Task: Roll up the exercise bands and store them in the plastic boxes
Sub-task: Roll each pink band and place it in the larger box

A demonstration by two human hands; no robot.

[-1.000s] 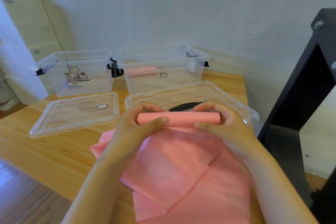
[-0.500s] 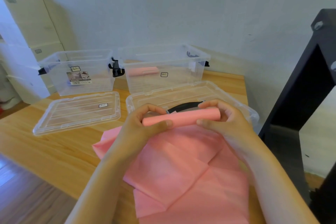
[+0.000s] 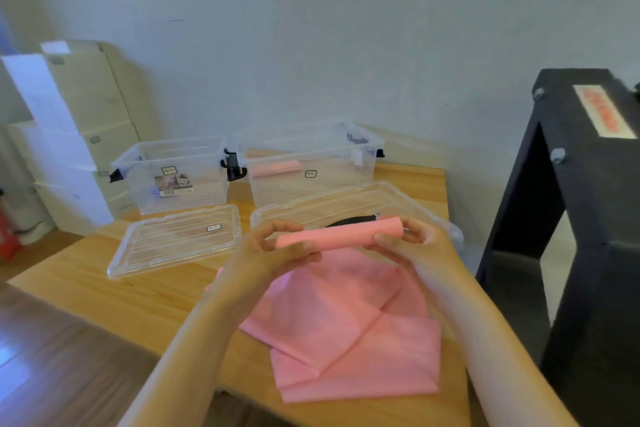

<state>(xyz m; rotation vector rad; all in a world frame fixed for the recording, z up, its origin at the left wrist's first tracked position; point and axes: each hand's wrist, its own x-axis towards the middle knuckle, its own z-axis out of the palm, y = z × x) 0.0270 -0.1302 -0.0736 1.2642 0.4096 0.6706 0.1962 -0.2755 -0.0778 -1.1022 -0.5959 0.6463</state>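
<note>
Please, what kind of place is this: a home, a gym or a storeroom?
Probably a plain storage or work room: stacked pale cardboard boxes against a bare wall, and a light wooden table bearing clear plastic storage boxes.

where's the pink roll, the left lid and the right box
pink roll [image 3: 341,234], head view, middle of the roll
left lid [image 3: 176,241], head view, flat centre
right box [image 3: 339,188], head view, front wall

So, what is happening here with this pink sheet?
A person is rolling up a pink exercise band: the left hand and right hand each grip one end of the roll, while the unrolled part lies on the table. One rolled pink band already lies in the right plastic box.
</note>
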